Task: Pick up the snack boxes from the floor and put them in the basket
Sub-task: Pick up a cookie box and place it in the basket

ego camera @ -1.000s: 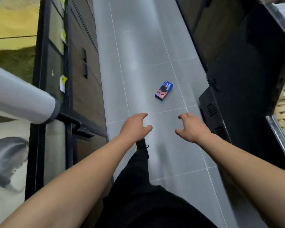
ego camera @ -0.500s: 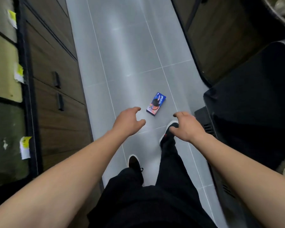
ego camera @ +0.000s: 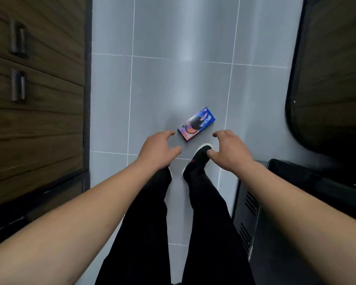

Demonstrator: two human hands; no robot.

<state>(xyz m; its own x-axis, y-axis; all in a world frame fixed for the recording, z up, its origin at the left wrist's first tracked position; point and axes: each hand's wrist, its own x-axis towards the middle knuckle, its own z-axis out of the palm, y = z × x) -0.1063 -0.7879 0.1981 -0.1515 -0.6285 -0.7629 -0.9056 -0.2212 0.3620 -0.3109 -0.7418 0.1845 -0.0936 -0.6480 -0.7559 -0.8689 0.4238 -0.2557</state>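
One blue cookie box on the floor, both hands empty above it

The cookie box (ego camera: 196,123) lies flat and angled on the grey tile floor (ego camera: 158,89), just ahead of a black shoe (ego camera: 199,156). Left hand (ego camera: 157,150) and right hand (ego camera: 229,152) hang loose on either side, fingers relaxed and a bit curled, holding nothing, not touching the box. Wood drawers (ego camera: 35,89) run along the left, and a black vented cabinet (ego camera: 275,223) is on the right.

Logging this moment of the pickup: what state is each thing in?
snack box: flat on the floor, untouched
left hand: fingers loosely spread, holds nothing
right hand: fingers loosely spread, holds nothing
drawers: closed
basket: not in view
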